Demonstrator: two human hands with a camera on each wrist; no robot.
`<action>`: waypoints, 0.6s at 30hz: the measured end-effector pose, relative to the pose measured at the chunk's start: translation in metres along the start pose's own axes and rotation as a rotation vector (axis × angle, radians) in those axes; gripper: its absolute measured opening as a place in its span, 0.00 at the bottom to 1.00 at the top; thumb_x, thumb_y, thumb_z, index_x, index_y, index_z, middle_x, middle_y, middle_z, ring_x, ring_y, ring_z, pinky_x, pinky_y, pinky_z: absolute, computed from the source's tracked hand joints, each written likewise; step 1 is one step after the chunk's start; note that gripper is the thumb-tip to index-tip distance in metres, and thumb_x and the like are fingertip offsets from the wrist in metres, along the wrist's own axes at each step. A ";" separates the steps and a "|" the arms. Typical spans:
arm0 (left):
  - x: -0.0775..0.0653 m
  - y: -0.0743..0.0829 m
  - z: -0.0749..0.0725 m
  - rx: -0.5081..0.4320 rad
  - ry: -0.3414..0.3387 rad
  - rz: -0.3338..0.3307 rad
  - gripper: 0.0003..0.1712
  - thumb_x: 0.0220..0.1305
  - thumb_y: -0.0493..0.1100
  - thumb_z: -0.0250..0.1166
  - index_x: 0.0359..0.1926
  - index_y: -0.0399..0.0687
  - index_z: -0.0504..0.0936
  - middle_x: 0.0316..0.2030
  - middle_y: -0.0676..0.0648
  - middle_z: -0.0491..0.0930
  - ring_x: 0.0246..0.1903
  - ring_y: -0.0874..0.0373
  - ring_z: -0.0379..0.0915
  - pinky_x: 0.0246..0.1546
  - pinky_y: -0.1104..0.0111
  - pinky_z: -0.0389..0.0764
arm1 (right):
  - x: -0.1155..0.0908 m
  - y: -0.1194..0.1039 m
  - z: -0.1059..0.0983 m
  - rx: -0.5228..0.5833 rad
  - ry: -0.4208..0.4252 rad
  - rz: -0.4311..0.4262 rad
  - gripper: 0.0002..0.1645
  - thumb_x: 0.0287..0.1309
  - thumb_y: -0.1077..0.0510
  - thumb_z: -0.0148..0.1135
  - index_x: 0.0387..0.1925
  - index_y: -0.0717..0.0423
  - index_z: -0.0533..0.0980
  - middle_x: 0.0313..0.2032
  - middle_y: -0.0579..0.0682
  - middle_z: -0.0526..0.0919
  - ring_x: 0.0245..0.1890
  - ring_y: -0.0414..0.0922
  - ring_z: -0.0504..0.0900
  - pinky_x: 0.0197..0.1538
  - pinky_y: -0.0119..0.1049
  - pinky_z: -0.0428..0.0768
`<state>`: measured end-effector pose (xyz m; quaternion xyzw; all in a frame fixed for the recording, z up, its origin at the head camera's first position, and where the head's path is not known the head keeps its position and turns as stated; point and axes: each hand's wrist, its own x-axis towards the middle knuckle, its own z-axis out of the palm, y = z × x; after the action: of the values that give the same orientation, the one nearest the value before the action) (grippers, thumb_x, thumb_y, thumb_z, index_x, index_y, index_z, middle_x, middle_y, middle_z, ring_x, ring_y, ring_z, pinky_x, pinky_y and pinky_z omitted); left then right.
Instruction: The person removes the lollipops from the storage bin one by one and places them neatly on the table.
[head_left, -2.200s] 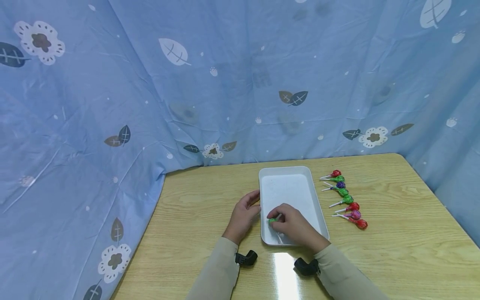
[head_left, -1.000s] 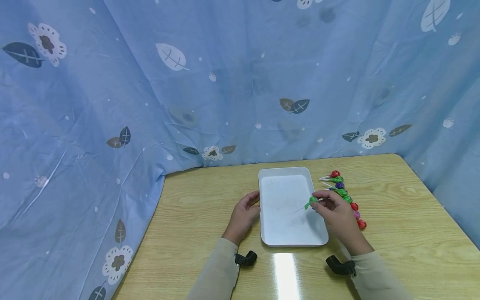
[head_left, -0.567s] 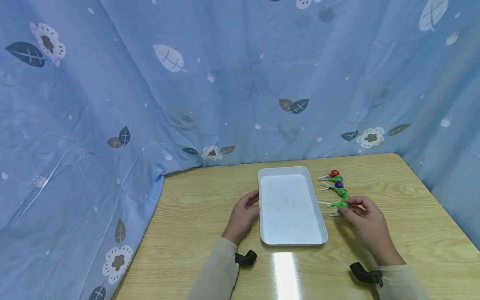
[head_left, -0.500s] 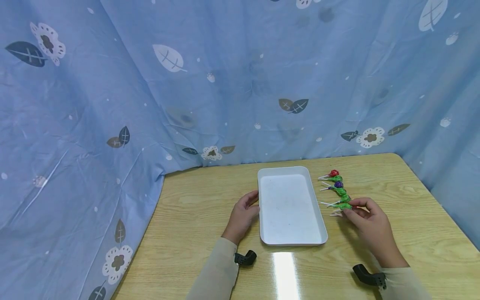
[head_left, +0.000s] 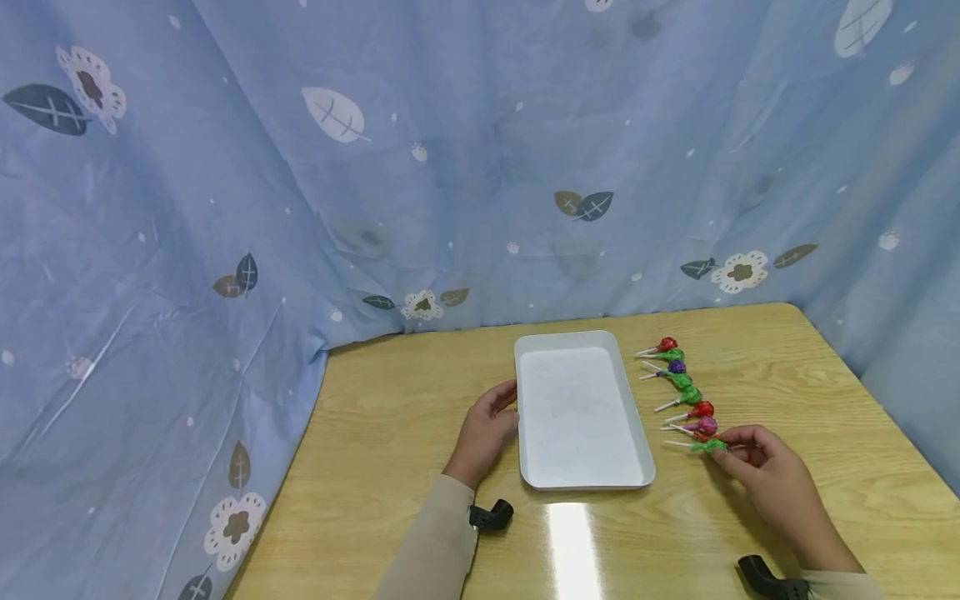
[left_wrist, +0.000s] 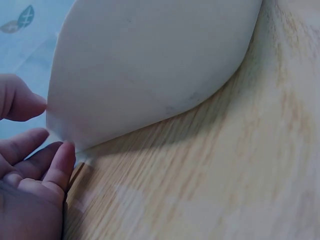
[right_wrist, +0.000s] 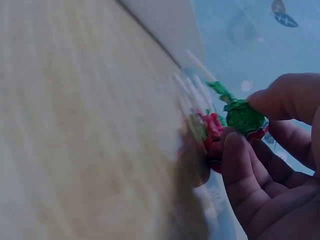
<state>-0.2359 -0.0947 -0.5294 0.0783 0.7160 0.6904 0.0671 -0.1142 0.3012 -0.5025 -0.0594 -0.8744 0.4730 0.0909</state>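
Note:
My right hand (head_left: 772,471) pinches a green-wrapped lollipop (head_left: 708,447) by its candy head between thumb and fingers, the white stick pointing left. It is close to the near end of a column of lollipops, overlapping a red one (head_left: 705,435). In the right wrist view the green wrapper (right_wrist: 245,117) shows between the fingertips, in front of red-wrapped lollipops (right_wrist: 214,132). My left hand (head_left: 483,433) rests against the left side of a white tray (head_left: 581,408), thumb and fingertips at its outer wall (left_wrist: 150,65). Nothing lies in the tray.
Right of the tray, several lollipops in red, green, purple and pink wrappers lie in a column, such as a purple one (head_left: 677,367) and a pink one (head_left: 707,426). The wooden table (head_left: 405,400) meets a blue patterned curtain (head_left: 480,208) behind and at both sides.
My right hand has lifted the green lollipop out of the tray and carried it right, then toward me along the column to its near end. The left hand stays at the tray.

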 end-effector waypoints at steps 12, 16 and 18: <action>0.004 0.002 0.005 -0.032 -0.013 0.007 0.33 0.73 0.36 0.66 0.77 0.42 0.75 0.70 0.43 0.78 0.69 0.49 0.74 0.68 0.58 0.78 | -0.002 0.007 -0.006 -0.171 -0.008 -0.036 0.13 0.71 0.64 0.72 0.51 0.68 0.81 0.50 0.63 0.79 0.37 0.34 0.78 0.33 0.29 0.81; 0.005 0.001 0.006 -0.058 -0.014 0.018 0.34 0.72 0.36 0.67 0.77 0.43 0.74 0.70 0.44 0.78 0.70 0.49 0.73 0.69 0.58 0.76 | -0.003 0.007 -0.012 -0.167 -0.023 -0.008 0.15 0.76 0.59 0.68 0.53 0.68 0.81 0.51 0.63 0.79 0.38 0.35 0.79 0.32 0.31 0.82; 0.005 0.000 0.005 -0.072 -0.013 0.028 0.35 0.72 0.34 0.66 0.78 0.44 0.74 0.71 0.45 0.77 0.71 0.50 0.72 0.70 0.58 0.75 | -0.003 0.007 -0.016 -0.154 -0.018 -0.001 0.17 0.79 0.56 0.65 0.55 0.68 0.81 0.52 0.63 0.79 0.37 0.33 0.79 0.31 0.33 0.82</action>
<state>-0.2396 -0.0886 -0.5292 0.0900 0.6890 0.7162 0.0648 -0.1079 0.3171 -0.4999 -0.0613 -0.9090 0.4047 0.0784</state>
